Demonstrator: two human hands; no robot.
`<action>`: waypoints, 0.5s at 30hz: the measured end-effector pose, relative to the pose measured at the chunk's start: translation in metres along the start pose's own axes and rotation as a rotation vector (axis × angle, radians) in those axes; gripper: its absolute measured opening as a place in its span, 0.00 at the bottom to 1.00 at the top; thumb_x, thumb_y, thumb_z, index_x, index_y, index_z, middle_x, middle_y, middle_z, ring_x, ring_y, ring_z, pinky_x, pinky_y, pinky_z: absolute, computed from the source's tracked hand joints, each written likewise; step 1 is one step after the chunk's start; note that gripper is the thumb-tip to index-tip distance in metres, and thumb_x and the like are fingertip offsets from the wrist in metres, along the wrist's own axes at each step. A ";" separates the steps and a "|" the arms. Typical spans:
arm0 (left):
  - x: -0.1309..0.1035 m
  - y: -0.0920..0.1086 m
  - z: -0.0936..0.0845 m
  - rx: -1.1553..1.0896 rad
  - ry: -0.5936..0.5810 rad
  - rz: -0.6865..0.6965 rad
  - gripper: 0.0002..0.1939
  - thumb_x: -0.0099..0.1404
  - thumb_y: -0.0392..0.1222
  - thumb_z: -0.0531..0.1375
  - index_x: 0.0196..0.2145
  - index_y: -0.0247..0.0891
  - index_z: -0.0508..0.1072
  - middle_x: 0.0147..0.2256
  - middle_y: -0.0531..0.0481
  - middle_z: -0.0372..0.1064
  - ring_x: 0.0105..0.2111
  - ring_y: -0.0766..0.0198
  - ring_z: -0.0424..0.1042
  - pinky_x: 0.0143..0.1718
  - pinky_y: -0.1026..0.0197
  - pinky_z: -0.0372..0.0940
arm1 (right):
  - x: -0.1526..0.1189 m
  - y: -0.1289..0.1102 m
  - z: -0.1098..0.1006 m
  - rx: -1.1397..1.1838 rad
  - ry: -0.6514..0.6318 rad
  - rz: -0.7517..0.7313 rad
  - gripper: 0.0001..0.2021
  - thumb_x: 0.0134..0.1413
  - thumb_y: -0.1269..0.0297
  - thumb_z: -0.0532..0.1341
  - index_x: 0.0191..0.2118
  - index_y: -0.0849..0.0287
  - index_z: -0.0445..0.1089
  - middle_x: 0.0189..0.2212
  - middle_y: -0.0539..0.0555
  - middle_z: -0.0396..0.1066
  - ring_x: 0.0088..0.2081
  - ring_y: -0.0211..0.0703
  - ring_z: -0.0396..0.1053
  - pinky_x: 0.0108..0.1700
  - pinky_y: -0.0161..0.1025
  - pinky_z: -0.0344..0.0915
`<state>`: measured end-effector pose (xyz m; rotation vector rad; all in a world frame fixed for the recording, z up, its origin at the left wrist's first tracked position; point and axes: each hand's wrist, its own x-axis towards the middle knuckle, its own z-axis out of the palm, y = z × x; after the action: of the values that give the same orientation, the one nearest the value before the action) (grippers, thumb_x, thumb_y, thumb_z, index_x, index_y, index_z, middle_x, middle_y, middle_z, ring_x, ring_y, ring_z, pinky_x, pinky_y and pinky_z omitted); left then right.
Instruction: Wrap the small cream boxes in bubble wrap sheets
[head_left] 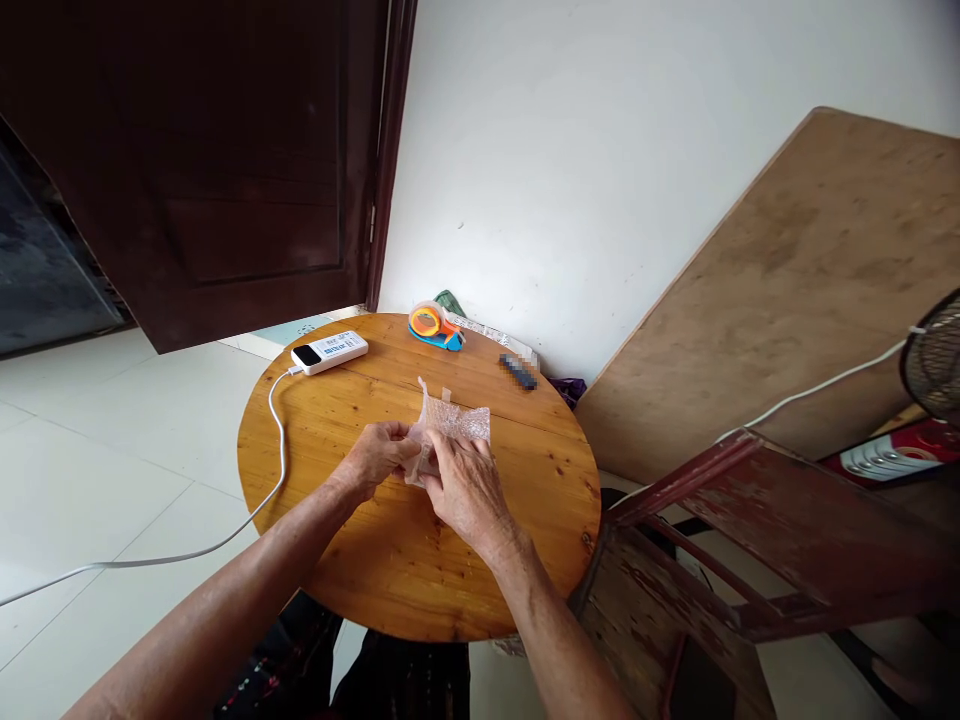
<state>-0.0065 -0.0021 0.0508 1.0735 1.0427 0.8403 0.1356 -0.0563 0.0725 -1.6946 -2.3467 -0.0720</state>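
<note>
A piece of clear bubble wrap (466, 422) is between my two hands over the middle of the round wooden table (420, 580). With its fingers closed, my left hand (375, 458) pinches the left edge of the wrap. My right hand (469, 490) lies over the near part, its fingers bent round the wrap. Whether something is wrapped inside is hidden by the fingers and the crinkled plastic. A small strip of tape (446, 395) shows just beyond the wrap's far edge.
A white power bank (330, 352) with a white cable (281, 440) lies at the table's back left. An orange and blue tape dispenser (436, 326) stands at the back, and a blurred dark object (517, 371) lies right of it. A worn wooden chair (720, 540) is at the right.
</note>
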 end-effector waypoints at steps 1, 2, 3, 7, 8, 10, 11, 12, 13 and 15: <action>0.000 0.002 0.003 0.039 -0.014 0.014 0.12 0.46 0.41 0.61 0.30 0.32 0.73 0.22 0.53 0.69 0.20 0.70 0.64 0.21 0.67 0.57 | 0.000 0.000 0.000 0.019 0.002 0.004 0.21 0.55 0.71 0.63 0.55 0.63 0.64 0.43 0.60 0.76 0.44 0.54 0.69 0.47 0.48 0.56; 0.000 0.003 0.006 0.084 -0.039 0.029 0.11 0.47 0.41 0.60 0.29 0.33 0.72 0.22 0.53 0.68 0.20 0.70 0.63 0.22 0.67 0.57 | 0.001 0.001 0.000 0.042 0.007 0.006 0.20 0.55 0.71 0.63 0.53 0.63 0.64 0.43 0.60 0.76 0.44 0.54 0.70 0.47 0.48 0.56; -0.001 0.005 0.006 0.131 -0.085 0.047 0.10 0.47 0.40 0.59 0.28 0.33 0.72 0.21 0.54 0.66 0.21 0.70 0.63 0.23 0.66 0.58 | 0.000 0.002 0.000 0.069 0.013 0.008 0.18 0.55 0.71 0.63 0.52 0.62 0.65 0.43 0.60 0.76 0.44 0.54 0.70 0.48 0.48 0.57; -0.005 0.013 0.002 0.342 -0.287 0.142 0.07 0.47 0.38 0.53 0.24 0.35 0.69 0.21 0.56 0.62 0.23 0.68 0.60 0.25 0.65 0.56 | -0.008 0.012 -0.002 0.223 0.067 -0.035 0.19 0.53 0.73 0.62 0.52 0.58 0.65 0.45 0.57 0.76 0.47 0.52 0.71 0.50 0.48 0.59; -0.006 0.014 0.000 0.415 -0.306 0.172 0.06 0.47 0.37 0.52 0.24 0.36 0.68 0.21 0.56 0.60 0.23 0.68 0.59 0.25 0.65 0.54 | -0.012 0.017 -0.002 0.263 0.106 -0.043 0.20 0.53 0.74 0.61 0.52 0.57 0.66 0.47 0.57 0.75 0.49 0.51 0.70 0.52 0.48 0.59; -0.006 0.014 0.001 0.590 -0.278 0.234 0.05 0.50 0.36 0.52 0.22 0.36 0.67 0.20 0.57 0.56 0.23 0.69 0.56 0.25 0.64 0.50 | -0.023 0.029 -0.001 0.339 0.230 0.003 0.17 0.54 0.72 0.60 0.51 0.56 0.67 0.50 0.57 0.73 0.53 0.50 0.68 0.54 0.47 0.60; -0.006 0.014 0.003 0.683 -0.248 0.265 0.05 0.51 0.35 0.52 0.21 0.36 0.66 0.19 0.57 0.53 0.23 0.69 0.54 0.25 0.63 0.48 | -0.029 0.036 0.000 0.374 0.294 0.071 0.15 0.55 0.70 0.59 0.49 0.56 0.68 0.50 0.58 0.73 0.53 0.50 0.68 0.55 0.47 0.61; -0.006 0.014 0.006 0.772 -0.215 0.291 0.06 0.52 0.35 0.52 0.20 0.36 0.65 0.19 0.57 0.52 0.23 0.69 0.54 0.25 0.63 0.47 | -0.035 0.043 0.002 0.406 0.340 0.164 0.13 0.56 0.67 0.58 0.48 0.57 0.69 0.49 0.58 0.73 0.51 0.50 0.69 0.53 0.47 0.63; -0.007 0.013 0.009 0.851 -0.179 0.308 0.07 0.53 0.34 0.53 0.19 0.36 0.66 0.19 0.57 0.52 0.23 0.69 0.55 0.25 0.62 0.47 | -0.041 0.049 0.004 0.431 0.349 0.272 0.14 0.56 0.63 0.58 0.48 0.57 0.69 0.47 0.59 0.73 0.48 0.50 0.71 0.50 0.47 0.65; -0.008 0.012 0.015 0.979 -0.118 0.327 0.07 0.55 0.34 0.55 0.21 0.36 0.69 0.21 0.55 0.59 0.24 0.68 0.59 0.27 0.62 0.50 | -0.051 0.061 0.007 0.451 0.307 0.471 0.19 0.54 0.56 0.59 0.50 0.59 0.69 0.47 0.60 0.73 0.43 0.51 0.72 0.45 0.47 0.68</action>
<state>0.0047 -0.0098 0.0660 2.1331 1.2161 0.4800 0.2066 -0.0827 0.0478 -1.7919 -1.5545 0.2452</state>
